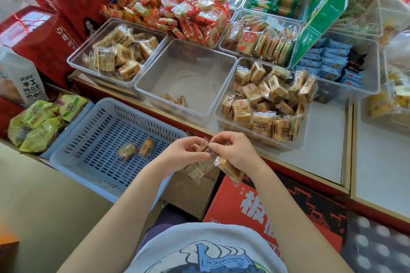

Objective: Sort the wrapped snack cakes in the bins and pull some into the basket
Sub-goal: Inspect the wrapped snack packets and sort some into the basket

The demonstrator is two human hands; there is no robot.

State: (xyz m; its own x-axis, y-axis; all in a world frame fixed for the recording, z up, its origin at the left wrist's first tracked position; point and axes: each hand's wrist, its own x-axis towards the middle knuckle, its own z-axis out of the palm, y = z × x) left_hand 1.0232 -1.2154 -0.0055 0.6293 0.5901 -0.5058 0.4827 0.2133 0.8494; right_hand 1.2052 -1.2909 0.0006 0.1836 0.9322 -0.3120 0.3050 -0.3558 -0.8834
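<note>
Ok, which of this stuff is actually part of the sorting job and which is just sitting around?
In the job:
left hand and right hand, holding wrapped cakes
blue basket
nearly empty bin
full bin

Lying about:
green snack bags
red cartons
blue packets

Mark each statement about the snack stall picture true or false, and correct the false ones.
1. The blue basket holds two wrapped cakes. True.
2. The middle clear bin is piled full. False: only two packets lie at its bottom.
3. Both hands hold wrapped cakes. True: the left hand and the right hand meet over packets.
4. The hands are inside the basket. False: they are to its right, outside it.
5. The right-hand bin is empty. False: it holds many packets.
</note>
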